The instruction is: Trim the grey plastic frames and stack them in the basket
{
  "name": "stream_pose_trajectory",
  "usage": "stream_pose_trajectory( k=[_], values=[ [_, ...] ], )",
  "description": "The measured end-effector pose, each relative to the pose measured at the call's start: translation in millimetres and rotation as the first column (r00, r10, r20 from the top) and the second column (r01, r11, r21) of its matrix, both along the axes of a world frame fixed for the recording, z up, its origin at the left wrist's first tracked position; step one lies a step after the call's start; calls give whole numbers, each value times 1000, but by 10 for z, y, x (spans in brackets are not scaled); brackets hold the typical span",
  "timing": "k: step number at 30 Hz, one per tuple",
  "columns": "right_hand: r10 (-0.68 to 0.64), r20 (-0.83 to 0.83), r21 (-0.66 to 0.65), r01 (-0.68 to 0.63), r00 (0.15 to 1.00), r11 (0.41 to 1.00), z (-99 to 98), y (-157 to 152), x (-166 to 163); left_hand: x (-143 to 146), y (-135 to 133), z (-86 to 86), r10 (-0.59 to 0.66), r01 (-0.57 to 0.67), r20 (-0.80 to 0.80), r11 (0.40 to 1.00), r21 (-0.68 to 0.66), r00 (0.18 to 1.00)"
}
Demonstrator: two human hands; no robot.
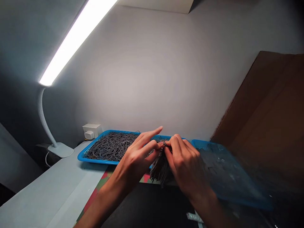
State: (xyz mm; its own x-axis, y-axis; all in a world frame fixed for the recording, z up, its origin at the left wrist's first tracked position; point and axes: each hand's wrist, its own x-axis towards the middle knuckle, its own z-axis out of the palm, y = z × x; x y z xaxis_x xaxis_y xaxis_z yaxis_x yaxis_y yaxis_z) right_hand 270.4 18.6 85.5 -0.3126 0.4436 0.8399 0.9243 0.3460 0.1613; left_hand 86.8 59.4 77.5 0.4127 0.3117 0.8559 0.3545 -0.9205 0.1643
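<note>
A bundle of thin grey cords (158, 169) hangs down between my two hands, its loose ends over the table's front edge. My left hand (141, 152) pinches at the top of the bundle with thumb and a finger, while another finger stretches out above. My right hand (181, 158) is closed at the same spot, fingers bent around the bundle's top. The small part between the fingertips is too fine to make out. Behind and left of my hands, a blue plastic tray (95, 161) holds a heap of similar loose grey cords (111, 145).
A second blue tray (228, 171) with clear plastic in it stands at the right, beside a brown cardboard sheet (263, 107). A lit lamp (76, 41) arches over the left side of the white table (61, 186). A plugged socket box (92, 130) sits by the wall.
</note>
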Motion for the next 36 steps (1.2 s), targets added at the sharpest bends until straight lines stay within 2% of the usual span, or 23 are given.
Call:
stream_pose_trajectory(
  k=[4,7,10,14,16,18,21,24,28,33,36],
  values=[
    [-36,-14,80,37,999,996,-18,4,16,27,-10,43,-75,78,-49,995,58,996],
    [-64,-45,52,66,997,996,-17,-11,-4,18,-12,76,-72,81,-64,983,165,995],
    [-83,-35,-42,81,996,996,-10,-24,-42,-12,-1,95,-48,67,-96,977,203,994],
    [-29,-105,-286,-2,994,958,24,-119,-45,-71,30,111,-66,86,-141,987,137,988],
    [58,-213,-427,-146,975,892,73,-209,4,-105,40,132,-91,109,-145,987,118,985],
    [135,-347,-529,-312,928,789,143,-278,85,-136,42,160,-88,107,-156,987,118,984],
    [91,-564,-596,-481,821,643,248,-254,217,-161,31,189,-79,102,-186,988,117,979],
    [55,-736,-543,-637,675,547,306,-106,318,-156,16,192,-125,145,-193,985,96,973],
    [58,-859,-456,-810,509,369,313,26,396,-135,13,206,-174,184,-113,979,87,978],
    [8,-924,-369,-897,382,243,275,64,454,-120,-2,244,-186,191,-76,979,66,980],
    [13,-931,-357,-914,366,192,257,91,479,-114,-8,234,-200,203,-63,978,47,978]
  ],
)
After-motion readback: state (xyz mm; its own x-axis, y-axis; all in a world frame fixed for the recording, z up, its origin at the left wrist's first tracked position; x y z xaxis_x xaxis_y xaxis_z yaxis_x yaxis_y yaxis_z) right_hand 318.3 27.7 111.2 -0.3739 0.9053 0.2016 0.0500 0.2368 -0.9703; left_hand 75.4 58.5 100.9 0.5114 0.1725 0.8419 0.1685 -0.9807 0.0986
